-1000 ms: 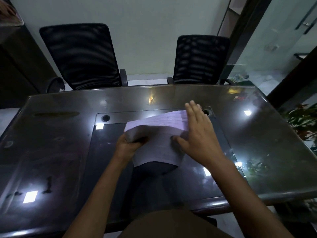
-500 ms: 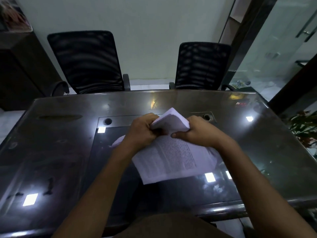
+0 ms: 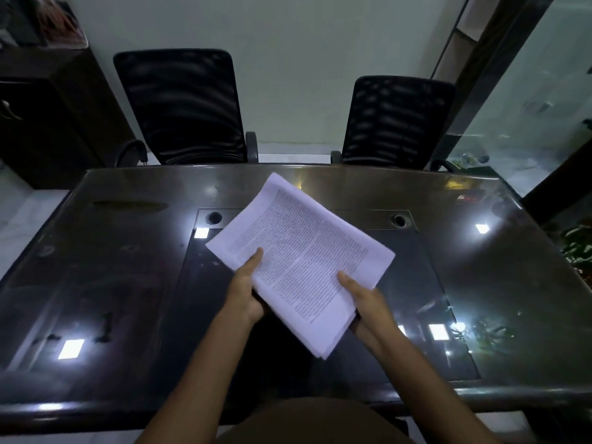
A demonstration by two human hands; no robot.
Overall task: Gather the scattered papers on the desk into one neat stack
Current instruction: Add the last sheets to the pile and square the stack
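Two bare forearms reach forward from the near edge. The left grip (image 3: pixel 246 293) clasps the stack (image 3: pixel 304 261) of papers at its near-left side, thumb lying on the printed top sheet. The right grip (image 3: pixel 365 302) clasps the near-right side, thumb on top and fingers hidden underneath. Its sheets roughly squared, the stack is held cornerwise over the middle of the dark, glossy surface (image 3: pixel 128 283). Beyond the far edge stand two black mesh chairs (image 3: pixel 182 104), with a dark cabinet (image 3: pixel 48 129) at the left.
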